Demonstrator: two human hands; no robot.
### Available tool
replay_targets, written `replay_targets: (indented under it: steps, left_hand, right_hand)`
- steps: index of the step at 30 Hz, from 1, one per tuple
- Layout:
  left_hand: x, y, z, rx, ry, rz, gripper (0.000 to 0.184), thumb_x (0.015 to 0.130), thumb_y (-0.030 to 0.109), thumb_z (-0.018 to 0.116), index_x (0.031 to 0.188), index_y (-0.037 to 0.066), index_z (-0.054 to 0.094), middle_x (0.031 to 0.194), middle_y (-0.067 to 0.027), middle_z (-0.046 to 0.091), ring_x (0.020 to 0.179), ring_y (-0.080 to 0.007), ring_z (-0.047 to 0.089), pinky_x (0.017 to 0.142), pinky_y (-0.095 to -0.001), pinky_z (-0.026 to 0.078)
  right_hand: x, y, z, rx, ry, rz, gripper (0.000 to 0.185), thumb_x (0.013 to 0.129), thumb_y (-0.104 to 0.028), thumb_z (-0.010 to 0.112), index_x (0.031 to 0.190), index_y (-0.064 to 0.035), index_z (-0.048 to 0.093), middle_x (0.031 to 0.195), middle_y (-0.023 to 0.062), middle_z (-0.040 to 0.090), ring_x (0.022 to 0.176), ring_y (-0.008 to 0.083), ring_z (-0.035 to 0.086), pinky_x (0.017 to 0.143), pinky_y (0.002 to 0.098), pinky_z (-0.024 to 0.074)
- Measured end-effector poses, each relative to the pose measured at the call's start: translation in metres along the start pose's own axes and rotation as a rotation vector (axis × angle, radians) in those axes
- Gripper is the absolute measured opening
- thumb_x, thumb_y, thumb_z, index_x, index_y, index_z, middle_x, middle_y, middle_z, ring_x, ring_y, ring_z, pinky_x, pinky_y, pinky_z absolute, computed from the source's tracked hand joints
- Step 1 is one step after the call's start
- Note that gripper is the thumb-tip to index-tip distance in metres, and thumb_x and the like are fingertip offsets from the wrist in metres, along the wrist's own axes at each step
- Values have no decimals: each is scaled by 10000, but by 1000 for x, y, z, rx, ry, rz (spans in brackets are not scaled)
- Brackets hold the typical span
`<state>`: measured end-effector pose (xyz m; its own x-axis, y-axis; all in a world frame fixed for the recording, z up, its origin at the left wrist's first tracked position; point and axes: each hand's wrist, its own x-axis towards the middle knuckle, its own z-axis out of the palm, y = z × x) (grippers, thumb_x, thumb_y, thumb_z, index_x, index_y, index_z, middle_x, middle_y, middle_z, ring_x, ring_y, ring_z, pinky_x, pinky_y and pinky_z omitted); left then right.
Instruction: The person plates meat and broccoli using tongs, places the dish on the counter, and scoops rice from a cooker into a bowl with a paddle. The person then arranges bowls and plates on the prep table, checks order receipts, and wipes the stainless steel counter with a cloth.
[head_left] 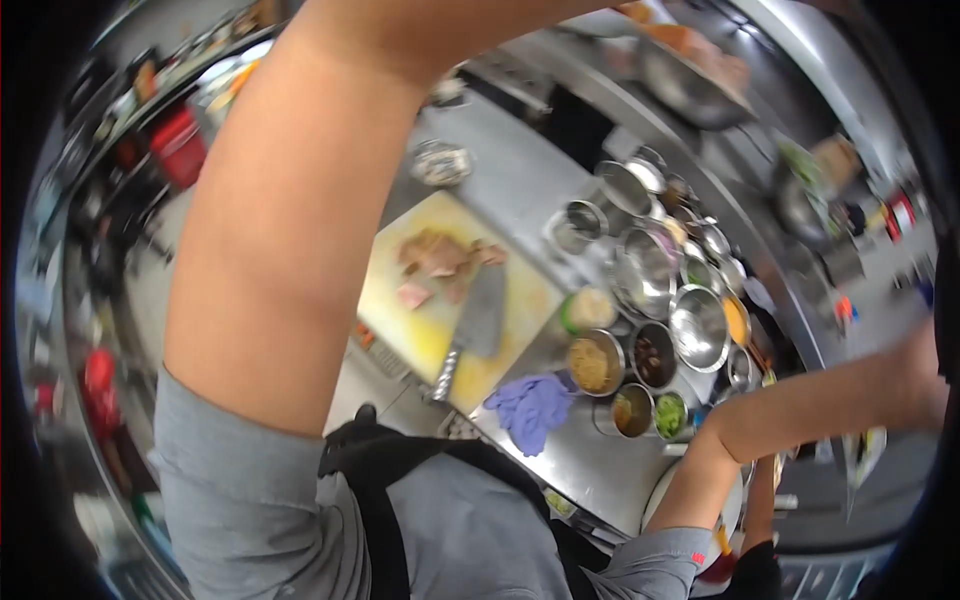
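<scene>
My left arm crosses the upper left of the view and runs out past the top edge, so my left hand is not visible. My right arm reaches to the right edge, where my right hand (922,365) is blurred and partly cut off; its fingers cannot be made out. A cleaver (482,312) lies on a pale cutting board (394,338), beside pieces of raw meat (436,254). Near the board's lower corner is a crumpled purple cloth (530,410). Neither hand visibly touches these.
Metal bowls (698,328) and containers of ingredients (595,362) crowd the steel counter (500,150). A large pan (690,88) is at the upper right. Another person's forearm with a black sleeve (756,573) shows at the lower right. A red bin (178,147) stands at the left.
</scene>
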<state>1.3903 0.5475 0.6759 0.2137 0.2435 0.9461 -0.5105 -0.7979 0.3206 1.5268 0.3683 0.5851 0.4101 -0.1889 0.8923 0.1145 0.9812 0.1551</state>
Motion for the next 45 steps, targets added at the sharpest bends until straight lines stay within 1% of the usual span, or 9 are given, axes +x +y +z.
replay_targets:
  steps: [2, 4, 11, 18, 22, 26, 33, 38, 45]
  left_hand:
    - [-31, 16, -26, 23, -1, -18, 387, 793, 136, 383, 1072, -80, 542, 970, -161, 604, 850, -226, 599, 746, -322, 489]
    - [-65, 43, -51, 28, -17, -37, 396, 811, 173, 371, 1066, -72, 549, 967, -156, 609, 856, -223, 598, 759, -322, 483]
    - [-229, 183, -154, -6, -20, -298, 455, 873, 300, 329, 1045, -41, 576, 957, -138, 625, 874, -210, 596, 802, -325, 461]
    - [-412, 317, -284, -39, 346, -671, 548, 936, 428, 287, 1023, -11, 603, 948, -120, 641, 892, -197, 595, 845, -327, 439]
    - [-522, 370, -364, -21, 702, -899, 624, 922, 516, 224, 1026, 36, 609, 985, -97, 637, 923, -187, 586, 830, -339, 418]
    - [-630, 434, -430, 8, 870, -1071, 448, 915, 443, 404, 1105, 74, 574, 1063, -69, 604, 971, -167, 572, 831, -312, 432]
    - [-785, 563, -542, 362, 1287, -1227, 346, 915, 340, 478, 1138, 87, 554, 1111, -50, 574, 1041, -164, 545, 865, -322, 431]
    - [-866, 642, -592, 634, 1710, -1232, 311, 897, 308, 522, 1140, 116, 558, 1130, -37, 565, 1022, -150, 548, 855, -316, 428]
    - [-960, 765, -644, 2122, 1383, -1472, 252, 750, 126, 634, 999, 90, 634, 1201, -132, 518, 1142, -301, 441, 962, -409, 358]
  right_hand:
    - [-19, -9, 33, -39, 139, -275, 309, 831, -183, 488, 1089, -19, 443, 995, 139, 470, 1062, 297, 430, 908, 387, 375]
    - [-46, -2, 65, -50, 104, -489, 367, 859, -168, 441, 1183, -2, 398, 1229, 159, 390, 1213, 253, 330, 1010, 391, 292]
    - [-189, 37, 240, 279, -265, -588, 549, 928, -332, 284, 1367, -7, 221, 1429, 174, 218, 1342, 247, 170, 1112, 394, 97]
    - [-470, -13, 403, 660, -673, -603, 595, 845, -302, 509, 1364, -124, 278, 1444, 165, 180, 1270, 318, 275, 990, 548, 185]
    - [-661, -75, 426, 752, -1037, -303, 658, 797, -284, 637, 1362, -190, 311, 1453, 159, 159, 1228, 359, 335, 921, 636, 235]
    - [-824, -104, 370, 547, -1746, 613, 725, 794, -229, 608, 1397, -112, 225, 1396, 271, 223, 1219, 518, 264, 1002, 512, 236]
    - [-1033, -41, 292, 69, -2564, 799, 435, 842, -256, 507, 1211, -55, 393, 1167, 231, 408, 1079, 353, 397, 870, 426, 348]
    - [-1145, 19, 472, 41, -2769, 757, 296, 846, -240, 491, 1065, -40, 476, 1009, 174, 477, 938, 279, 454, 774, 391, 383]
    - [-1334, -11, 836, 360, -2338, 696, 233, 852, -218, 469, 861, -20, 592, 789, 95, 575, 742, 176, 533, 639, 343, 432]
